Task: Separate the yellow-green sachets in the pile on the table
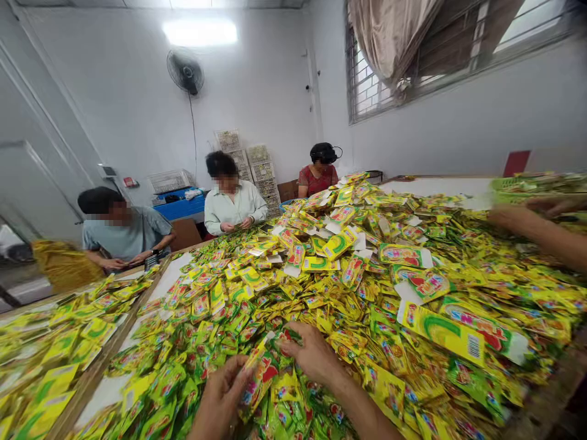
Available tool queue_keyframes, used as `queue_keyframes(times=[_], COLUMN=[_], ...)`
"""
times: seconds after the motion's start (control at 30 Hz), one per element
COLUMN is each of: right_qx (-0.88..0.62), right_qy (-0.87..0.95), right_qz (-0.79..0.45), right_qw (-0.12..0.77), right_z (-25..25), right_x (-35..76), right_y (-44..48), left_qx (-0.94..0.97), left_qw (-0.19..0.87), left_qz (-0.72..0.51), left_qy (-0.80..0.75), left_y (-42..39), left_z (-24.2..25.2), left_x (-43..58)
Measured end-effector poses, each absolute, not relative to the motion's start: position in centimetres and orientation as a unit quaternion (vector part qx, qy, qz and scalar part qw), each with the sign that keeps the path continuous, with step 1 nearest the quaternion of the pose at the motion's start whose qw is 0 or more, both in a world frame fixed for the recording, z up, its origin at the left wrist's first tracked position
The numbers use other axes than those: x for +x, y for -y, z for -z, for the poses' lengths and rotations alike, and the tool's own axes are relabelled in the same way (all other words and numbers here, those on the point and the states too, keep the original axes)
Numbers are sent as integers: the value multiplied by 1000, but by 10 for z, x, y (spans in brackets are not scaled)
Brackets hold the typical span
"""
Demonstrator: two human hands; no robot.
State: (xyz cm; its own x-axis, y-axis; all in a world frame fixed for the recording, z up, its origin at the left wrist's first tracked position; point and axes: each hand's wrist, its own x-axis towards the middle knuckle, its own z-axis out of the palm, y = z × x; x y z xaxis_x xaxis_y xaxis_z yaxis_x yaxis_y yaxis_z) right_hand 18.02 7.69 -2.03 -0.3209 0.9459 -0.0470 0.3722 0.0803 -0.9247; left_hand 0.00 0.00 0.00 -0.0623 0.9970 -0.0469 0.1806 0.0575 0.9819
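My left hand is closed around a small printed carton, yellow and green with a red fruit picture. The carton tilts, its upper end toward my right hand. The right-hand fingers are pinched together at that upper end on a small green packet, partly hidden by the fingers. Below both hands lies a thick layer of shiny green packets. Yellow packets spread just beyond my right hand.
A heap of flat cartons, some with open flaps, rises ahead. A wooden divider separates more cartons at left. Three people sit across the table. At right, another person's arm reaches beside a green basket.
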Motion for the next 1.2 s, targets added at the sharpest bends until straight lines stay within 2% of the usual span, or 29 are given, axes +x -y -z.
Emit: queue_keyframes(times=[0.23, 0.47, 0.63, 0.77, 0.83, 0.97, 1.2], right_qx=[-482, -447, -425, -481, -527, -545, -481], right_qy=[667, 662, 673, 625, 631, 708, 840], right_qz=[-400, -420, -395, -397, -342, -158, -178], right_qw=[404, 431, 458, 469, 455, 421, 176], right_z=[24, 25, 23, 27, 29, 29, 29], right_x=[157, 152, 157, 160, 162, 169, 170], right_y=[-69, -67, -71, -77, -80, -78, -60], left_qx=[462, 337, 287, 255, 256, 282, 300], left_qw=[508, 590, 591, 594, 586, 555, 544], left_qz=[-482, -545, -568, -572, -566, -524, -490], left_qy=[-545, -491, -496, -505, -520, -581, -611], left_y=[2, -5, -4, 0, 2, 7, 10], left_z=[17, 20, 20, 22, 23, 23, 24], left_x=[1, 8, 4, 0, -4, -13, -29])
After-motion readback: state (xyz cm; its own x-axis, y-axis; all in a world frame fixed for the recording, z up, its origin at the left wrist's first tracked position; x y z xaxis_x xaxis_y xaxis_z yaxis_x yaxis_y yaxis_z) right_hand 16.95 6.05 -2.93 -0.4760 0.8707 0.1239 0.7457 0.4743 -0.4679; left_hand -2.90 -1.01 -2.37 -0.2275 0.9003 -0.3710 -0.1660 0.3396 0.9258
